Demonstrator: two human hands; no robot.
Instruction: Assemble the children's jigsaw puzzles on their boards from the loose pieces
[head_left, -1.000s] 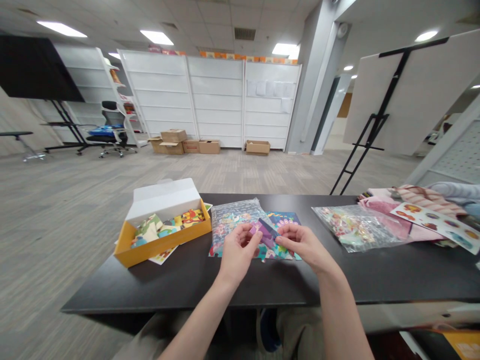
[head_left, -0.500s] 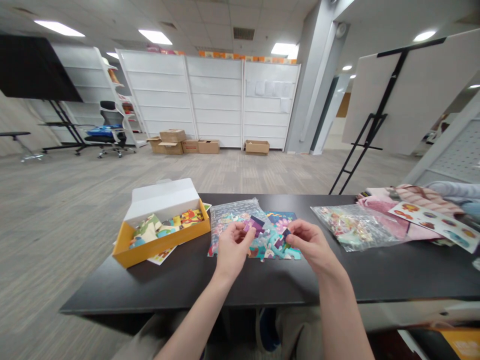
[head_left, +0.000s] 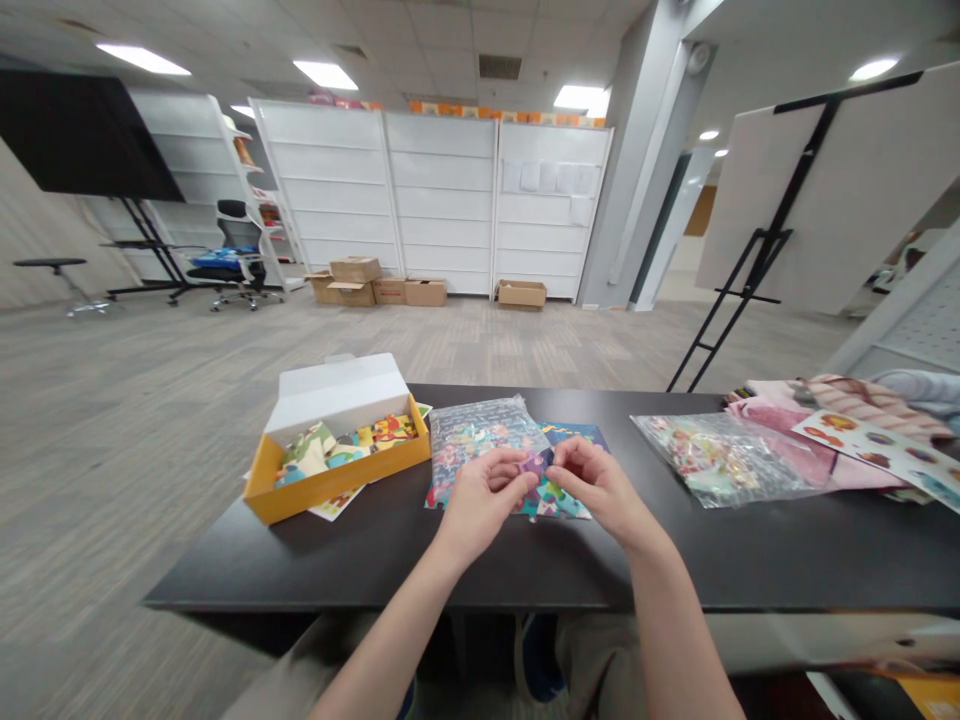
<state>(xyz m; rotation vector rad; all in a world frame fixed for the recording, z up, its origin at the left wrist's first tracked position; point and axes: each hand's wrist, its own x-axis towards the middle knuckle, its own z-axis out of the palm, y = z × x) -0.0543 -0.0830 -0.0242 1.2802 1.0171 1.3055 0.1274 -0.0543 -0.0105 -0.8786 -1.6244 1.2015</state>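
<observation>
Both hands are meeting over the middle of the black worktop [head_left: 750,560]: the left hand [head_left: 480,497] and right hand [head_left: 596,485] are together pinching a small purple puzzle piece [head_left: 535,464] just above the colourful puzzle [head_left: 559,497]. A clear bag [head_left: 480,437] is lying just behind, with the yellow box [head_left: 330,480] sitting to the left.

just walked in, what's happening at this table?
A person seated at a black table has both hands together over a colourful jigsaw. The left hand and right hand pinch a small purple puzzle piece between their fingertips. A clear bag of pieces lies just behind the hands, and an open yellow box with more pieces sits to the left. Another bag lies to the right.
</observation>
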